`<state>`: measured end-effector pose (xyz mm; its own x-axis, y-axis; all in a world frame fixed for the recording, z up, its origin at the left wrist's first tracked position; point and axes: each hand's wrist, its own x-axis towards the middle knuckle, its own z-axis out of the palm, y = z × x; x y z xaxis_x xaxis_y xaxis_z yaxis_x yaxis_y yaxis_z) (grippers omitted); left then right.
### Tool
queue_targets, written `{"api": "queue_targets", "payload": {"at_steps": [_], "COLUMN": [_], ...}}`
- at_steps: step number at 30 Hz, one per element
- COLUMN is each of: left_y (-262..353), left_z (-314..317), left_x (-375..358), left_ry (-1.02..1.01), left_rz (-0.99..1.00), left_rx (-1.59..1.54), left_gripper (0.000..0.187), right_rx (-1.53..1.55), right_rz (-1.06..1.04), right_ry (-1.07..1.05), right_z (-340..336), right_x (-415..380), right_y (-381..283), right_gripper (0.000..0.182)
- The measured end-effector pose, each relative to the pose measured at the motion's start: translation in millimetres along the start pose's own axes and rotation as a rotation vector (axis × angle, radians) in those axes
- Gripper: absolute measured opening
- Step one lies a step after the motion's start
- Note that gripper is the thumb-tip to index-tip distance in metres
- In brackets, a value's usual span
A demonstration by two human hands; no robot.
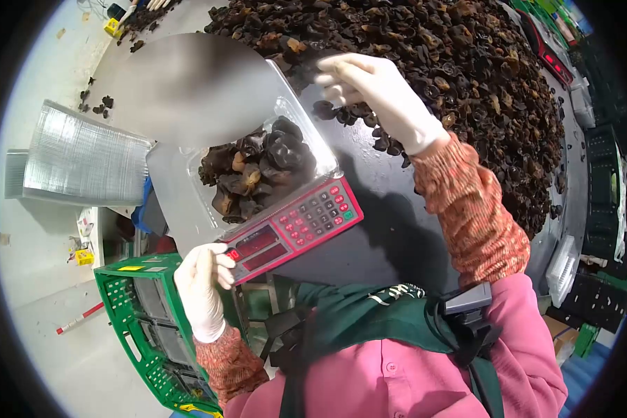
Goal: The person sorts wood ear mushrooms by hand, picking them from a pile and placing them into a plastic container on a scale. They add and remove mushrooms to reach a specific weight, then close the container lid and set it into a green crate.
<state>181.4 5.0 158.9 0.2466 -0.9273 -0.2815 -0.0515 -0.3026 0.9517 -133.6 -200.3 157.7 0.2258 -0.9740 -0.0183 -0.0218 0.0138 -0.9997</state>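
Dark wood ear mushrooms (279,157) lie in a clear plastic tray (188,209) on a red digital scale (306,216). My left hand (203,282), in a white glove, is at the scale's left front corner, its bent fingers beside the display. Gloved in white too, my right hand (380,94) hovers at the near edge of a big heap of wood ears (439,76), right of the tray. Its fingers are extended and slightly curved, with no piece plainly visible in them. A blurred oval patch covers the tray's far left part.
Stacked clear trays (83,157) stand at the left. Below them is a green crate (139,320) holding packed trays. Another red scale (547,52) sits beyond the heap at right. Someone else's gloved hand (159,4) shows at the top left. Loose pieces (104,104) lie at the far left.
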Motion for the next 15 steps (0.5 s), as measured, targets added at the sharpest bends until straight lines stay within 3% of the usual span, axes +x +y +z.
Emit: {"api": "queue_targets", "payload": {"at_steps": [3,6,7,9,10,12,13,14,15], "left_y": [-1,-13,-14,-18,-19,-16,-9,-13,-18], "left_z": [16,20,20,16,15,10,10,8,4], "left_x": [5,11,13,13,12,16,14,15,18], "left_ry": [-0.126,-0.118,-0.141,-0.184,-0.158,-0.357,-0.348,-0.324,-0.297], "left_rz": [-0.09,-0.06,-0.055,-0.062,-0.11,-0.133,-0.136,-0.109,-0.079], "left_rx": [-0.189,-0.227,-0.25,-0.303,-0.373,-0.6,-0.612,-0.504,-0.397], "left_gripper": [0.039,0.034,0.036,0.04,0.05,0.06,0.058,0.055,0.051], "right_rx": [0.302,0.471,0.699,0.44,0.252,-0.176,-0.29,-0.517,-0.455], "right_rz": [0.039,0.191,0.001,-0.224,-0.214,-0.092,-0.092,-0.262,-0.065], "right_ry": [-0.091,-0.159,-0.175,-0.284,-0.317,-0.357,-0.306,-0.208,-0.298], "right_z": [30,60,65,46,35,19,20,19,18], "right_x": [40,59,62,41,22,-18,-35,-43,-47], "right_y": [18,13,20,7,-8,-32,-24,-7,-6], "right_gripper": [0.048,0.05,0.049,0.049,0.052,0.06,0.057,0.048,0.043]}}
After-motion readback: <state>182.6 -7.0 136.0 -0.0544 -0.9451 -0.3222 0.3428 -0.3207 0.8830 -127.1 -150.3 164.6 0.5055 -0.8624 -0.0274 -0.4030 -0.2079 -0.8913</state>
